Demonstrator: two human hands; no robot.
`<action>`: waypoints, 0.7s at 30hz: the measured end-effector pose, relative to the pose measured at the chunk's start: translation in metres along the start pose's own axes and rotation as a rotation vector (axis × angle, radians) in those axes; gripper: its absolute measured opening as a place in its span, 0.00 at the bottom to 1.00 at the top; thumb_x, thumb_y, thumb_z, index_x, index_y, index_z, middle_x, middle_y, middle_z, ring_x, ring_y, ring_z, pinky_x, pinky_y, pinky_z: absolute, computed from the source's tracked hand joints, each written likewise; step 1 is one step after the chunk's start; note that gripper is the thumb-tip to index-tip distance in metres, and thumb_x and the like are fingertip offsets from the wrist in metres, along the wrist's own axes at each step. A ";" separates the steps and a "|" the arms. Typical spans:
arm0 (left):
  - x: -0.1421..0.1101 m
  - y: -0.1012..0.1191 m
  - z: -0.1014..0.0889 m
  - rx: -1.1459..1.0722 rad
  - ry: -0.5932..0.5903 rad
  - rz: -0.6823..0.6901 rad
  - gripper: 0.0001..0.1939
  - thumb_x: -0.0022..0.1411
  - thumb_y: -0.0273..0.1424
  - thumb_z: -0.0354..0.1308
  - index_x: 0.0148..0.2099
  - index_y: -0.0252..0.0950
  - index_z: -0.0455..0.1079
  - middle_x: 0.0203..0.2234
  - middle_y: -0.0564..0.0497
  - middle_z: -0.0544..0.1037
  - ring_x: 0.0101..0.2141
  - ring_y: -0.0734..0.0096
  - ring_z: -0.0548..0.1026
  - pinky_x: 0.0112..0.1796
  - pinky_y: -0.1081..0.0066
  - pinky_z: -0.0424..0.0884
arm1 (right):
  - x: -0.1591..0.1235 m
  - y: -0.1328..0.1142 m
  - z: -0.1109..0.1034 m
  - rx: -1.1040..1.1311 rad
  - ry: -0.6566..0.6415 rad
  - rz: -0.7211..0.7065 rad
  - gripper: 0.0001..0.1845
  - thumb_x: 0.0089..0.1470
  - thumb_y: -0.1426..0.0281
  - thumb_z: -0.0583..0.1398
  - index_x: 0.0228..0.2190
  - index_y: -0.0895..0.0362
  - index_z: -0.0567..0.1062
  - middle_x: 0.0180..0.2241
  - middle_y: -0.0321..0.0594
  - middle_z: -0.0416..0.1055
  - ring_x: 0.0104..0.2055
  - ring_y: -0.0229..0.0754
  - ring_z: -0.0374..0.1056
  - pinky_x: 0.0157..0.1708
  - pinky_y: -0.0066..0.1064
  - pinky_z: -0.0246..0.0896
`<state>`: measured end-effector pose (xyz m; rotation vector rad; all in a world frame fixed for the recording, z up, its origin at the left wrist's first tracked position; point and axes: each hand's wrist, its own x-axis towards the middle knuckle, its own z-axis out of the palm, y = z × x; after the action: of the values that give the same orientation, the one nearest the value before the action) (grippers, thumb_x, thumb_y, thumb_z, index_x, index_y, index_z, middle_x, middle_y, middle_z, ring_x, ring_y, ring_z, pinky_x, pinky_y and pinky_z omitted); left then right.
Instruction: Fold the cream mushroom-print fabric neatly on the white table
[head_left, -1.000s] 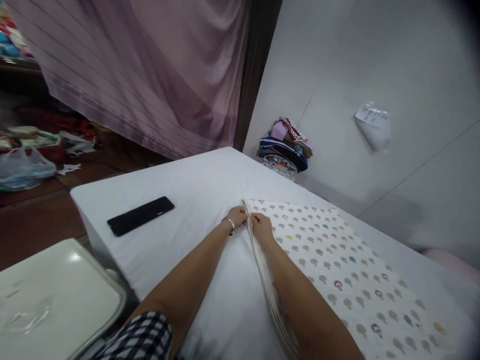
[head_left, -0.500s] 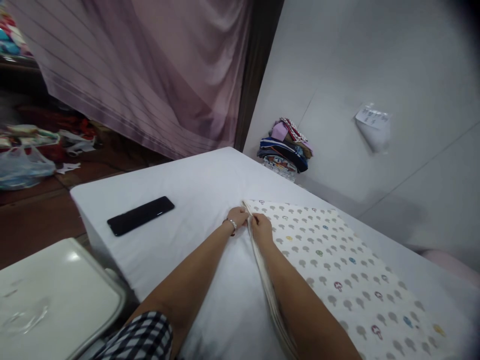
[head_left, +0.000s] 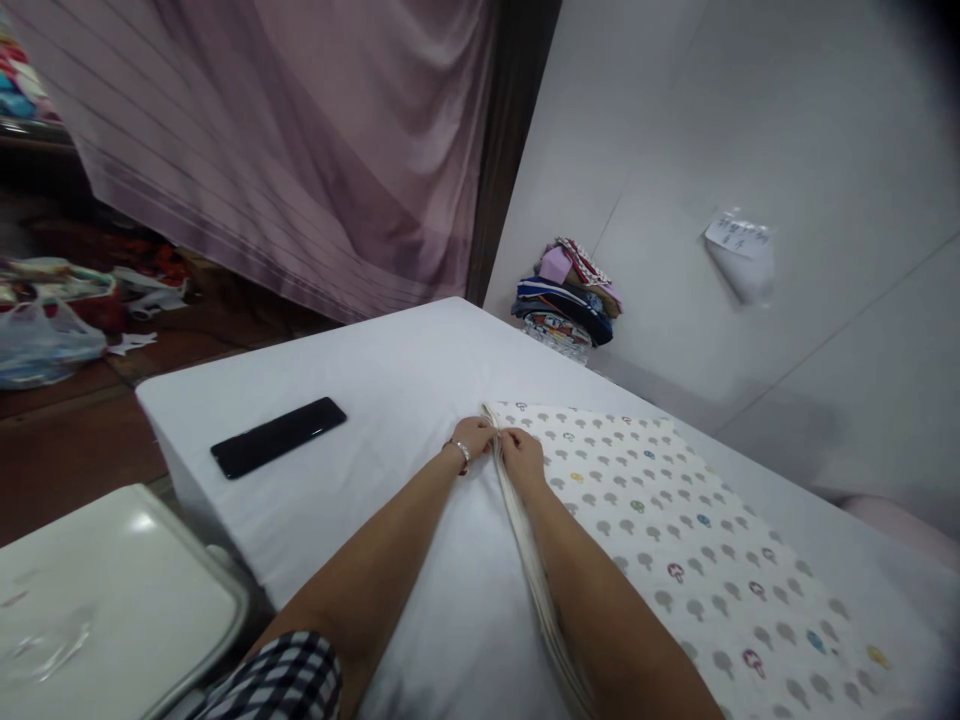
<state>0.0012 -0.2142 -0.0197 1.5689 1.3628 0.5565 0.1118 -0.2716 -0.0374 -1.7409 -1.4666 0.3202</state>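
Note:
A folded cream cloth printed with grey and coloured mushroom shapes lies on the white-covered table. Its layered edge runs down the left side towards me. Near the far left corner of the cloth, my left hand is closed, fingers pinching that edge; a bracelet circles the wrist. My right hand lies on the printed side, thumb and fingers closed on the same edge, almost touching the left. The fingertips partly hide the layers between them.
A black phone lies on the table to the left. Folded clothes are stacked by the wall beyond the table. At lower left is a pale plastic lid or stool top. A pink curtain hangs behind; a plastic bag sits on the floor.
The view has shifted slightly. Both hands keep to the same corner edge of the cloth, with only a small movement of the fingers.

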 end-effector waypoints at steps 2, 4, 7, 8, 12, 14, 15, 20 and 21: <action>-0.001 0.000 -0.001 0.018 0.012 0.013 0.08 0.53 0.31 0.52 0.24 0.33 0.67 0.13 0.55 0.69 0.17 0.78 0.69 0.19 0.80 0.62 | 0.004 0.001 -0.002 0.045 -0.030 0.059 0.15 0.50 0.64 0.50 0.27 0.55 0.75 0.24 0.36 0.72 0.29 0.39 0.65 0.31 0.28 0.58; -0.001 0.000 -0.001 0.036 0.020 0.032 0.08 0.52 0.30 0.53 0.23 0.34 0.66 0.13 0.56 0.69 0.18 0.77 0.69 0.20 0.80 0.62 | 0.008 0.001 -0.004 0.057 -0.067 0.095 0.14 0.48 0.64 0.52 0.26 0.55 0.75 0.22 0.35 0.71 0.27 0.39 0.65 0.29 0.27 0.58; -0.001 -0.002 -0.001 0.059 0.037 0.058 0.07 0.51 0.29 0.53 0.23 0.34 0.66 0.12 0.56 0.68 0.20 0.76 0.70 0.22 0.79 0.63 | 0.011 0.002 -0.005 0.053 -0.100 0.099 0.12 0.46 0.66 0.53 0.23 0.55 0.75 0.20 0.34 0.70 0.25 0.38 0.64 0.28 0.27 0.57; -0.001 -0.002 0.000 0.065 0.043 0.066 0.07 0.51 0.29 0.53 0.23 0.34 0.66 0.12 0.56 0.68 0.20 0.76 0.71 0.23 0.79 0.64 | 0.012 0.003 -0.005 0.056 -0.094 0.099 0.12 0.46 0.67 0.52 0.23 0.56 0.74 0.19 0.34 0.69 0.25 0.38 0.64 0.27 0.27 0.57; 0.000 -0.004 0.001 0.082 0.057 0.086 0.06 0.50 0.28 0.52 0.23 0.34 0.66 0.14 0.56 0.69 0.21 0.75 0.71 0.25 0.79 0.65 | 0.010 0.006 -0.002 0.098 -0.031 0.099 0.12 0.46 0.68 0.51 0.23 0.56 0.73 0.19 0.34 0.69 0.25 0.37 0.64 0.27 0.26 0.57; 0.001 -0.005 0.002 0.088 0.061 0.088 0.05 0.50 0.28 0.53 0.23 0.34 0.66 0.14 0.56 0.69 0.22 0.75 0.72 0.24 0.79 0.65 | 0.009 0.006 -0.001 0.103 -0.029 0.072 0.12 0.46 0.67 0.51 0.24 0.56 0.73 0.20 0.34 0.69 0.25 0.37 0.63 0.27 0.26 0.57; 0.001 -0.005 0.002 0.089 0.062 0.089 0.05 0.49 0.28 0.53 0.23 0.34 0.65 0.14 0.56 0.70 0.22 0.75 0.72 0.24 0.79 0.65 | 0.009 0.006 0.000 0.100 -0.034 0.053 0.11 0.46 0.67 0.52 0.24 0.56 0.73 0.20 0.34 0.70 0.25 0.37 0.63 0.27 0.26 0.57; 0.001 -0.004 0.001 0.076 0.043 0.076 0.06 0.51 0.30 0.53 0.24 0.34 0.66 0.14 0.55 0.70 0.20 0.76 0.71 0.22 0.79 0.64 | 0.008 0.004 0.001 0.096 -0.053 0.006 0.11 0.47 0.66 0.52 0.24 0.56 0.73 0.22 0.33 0.70 0.26 0.37 0.64 0.29 0.26 0.57; 0.000 -0.003 0.001 0.067 0.034 0.069 0.07 0.52 0.31 0.53 0.25 0.34 0.66 0.15 0.55 0.70 0.19 0.76 0.71 0.21 0.79 0.63 | 0.007 0.004 0.000 0.099 -0.056 0.002 0.11 0.48 0.66 0.52 0.25 0.56 0.74 0.23 0.34 0.71 0.26 0.37 0.64 0.29 0.26 0.58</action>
<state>0.0003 -0.2143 -0.0229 1.6728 1.3697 0.5871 0.1162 -0.2646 -0.0380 -1.6665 -1.4639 0.4388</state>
